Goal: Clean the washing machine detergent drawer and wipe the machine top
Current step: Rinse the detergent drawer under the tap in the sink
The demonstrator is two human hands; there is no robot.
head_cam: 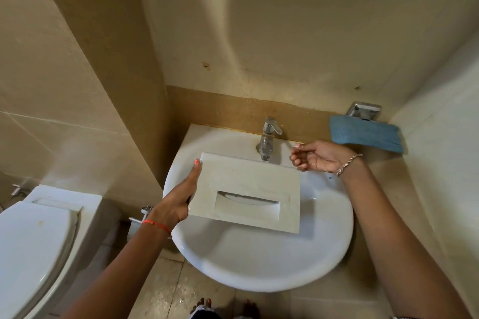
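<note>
Head view: left hand (pixel 178 204) grips the detergent drawer (pixel 246 179) by its left edge. One finger lies straight along that edge with its tip at the far corner; the rest wrap under, out of sight. The drawer hangs over the sink (pixel 259 274), front panel with the recessed handle facing up and the body hidden beneath. Its far edge sits just in front of the tap (pixel 268 137).

Right hand (pixel 315 159) is palm-up and wet-looking, fingers loosely curled and empty. Its fingertips are just right of the spout, and the drawer's far right corner is just below them. Can't tell if water is running. A blue cloth (pixel 365 134) lies on the ledge beyond the right wrist, well apart from the left fingers. A toilet (pixel 39 241) is off to the outer side of the left hand.

Step looks like rinsing the drawer, early in the task, with the machine top not in view.
- Turn the drawer so the compartments face the spout, since the panel on top would just shed water.
- A one-edge grip on wet plastic may slip, so bring the right fingers to the opposite edge or underneath.
- Keep it low in the bowl to cut splash.
- Fetch the cloth with the right hand for wiping.
</note>
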